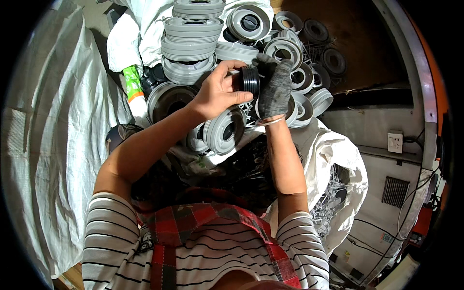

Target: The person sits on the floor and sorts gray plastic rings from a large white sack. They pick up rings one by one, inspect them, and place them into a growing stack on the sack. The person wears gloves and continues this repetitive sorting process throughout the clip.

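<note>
I see my wearer's bare left hand (217,96) clamped on a black ribbed piece (250,81): the forefinger goes over the top of it and the thumb lies along its lower side. The piece is above the heap of grey rings (282,50), turned on its edge; I suppose the ribs give the fingers a better hold this way. The right hand (275,87), in a grey glove, stands close at the other end of the piece, perhaps to steady it, but I cannot tell if its fingers are closed on anything.

Behind the left hand, a stack of grey rings (189,48) lies flat, one upon another, which I think keeps it steady. Among the containers, I notice at the right a white sack (345,152) with its mouth open, and inside it are many thin grey sticks (327,199). One upper grey ring (264,24) has a black round insert (250,22) in its middle. In the front grey ring (210,133) the centre is dark, and I cannot tell what fills it.
</note>
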The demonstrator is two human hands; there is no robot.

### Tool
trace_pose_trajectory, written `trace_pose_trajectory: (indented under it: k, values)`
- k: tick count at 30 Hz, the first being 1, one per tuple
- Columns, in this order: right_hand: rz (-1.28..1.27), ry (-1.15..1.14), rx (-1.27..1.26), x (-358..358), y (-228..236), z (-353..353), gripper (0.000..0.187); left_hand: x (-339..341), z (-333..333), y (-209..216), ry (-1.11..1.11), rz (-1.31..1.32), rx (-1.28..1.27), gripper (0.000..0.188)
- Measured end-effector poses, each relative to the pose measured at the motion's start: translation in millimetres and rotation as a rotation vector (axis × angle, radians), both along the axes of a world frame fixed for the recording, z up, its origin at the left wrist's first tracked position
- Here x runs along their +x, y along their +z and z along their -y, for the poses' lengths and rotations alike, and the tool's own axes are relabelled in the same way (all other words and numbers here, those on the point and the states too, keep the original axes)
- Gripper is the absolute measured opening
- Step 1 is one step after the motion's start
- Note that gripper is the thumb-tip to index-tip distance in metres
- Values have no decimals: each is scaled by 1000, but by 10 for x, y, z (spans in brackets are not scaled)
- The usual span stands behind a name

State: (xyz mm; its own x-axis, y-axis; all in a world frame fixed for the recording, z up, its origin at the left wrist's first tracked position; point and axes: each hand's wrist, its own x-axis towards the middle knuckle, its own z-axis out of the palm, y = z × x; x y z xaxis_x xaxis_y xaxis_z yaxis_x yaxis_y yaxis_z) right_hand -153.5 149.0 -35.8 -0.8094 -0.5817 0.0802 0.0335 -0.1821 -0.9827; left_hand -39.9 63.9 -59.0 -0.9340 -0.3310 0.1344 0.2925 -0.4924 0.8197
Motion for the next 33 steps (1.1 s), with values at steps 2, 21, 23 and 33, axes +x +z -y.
trace_pose_trajectory:
  k: [2, 21, 23, 33]
  values:
    - [131, 79, 141, -90, -33, -38, 56, -6, -26, 3, 83, -53, -249, 69]
    - [-1132, 20, 448, -12, 84, -96, 24, 92, -75, 10, 278, 218, -445, 60]
    - [-1062, 35, 423, -29, 87, -88, 26, 107, -29, -9, 140, 228, -259, 58]
    - [-945, 90, 314, 64, 51, -57, 30, 122, -12, 10, 258, 97, -524, 68]
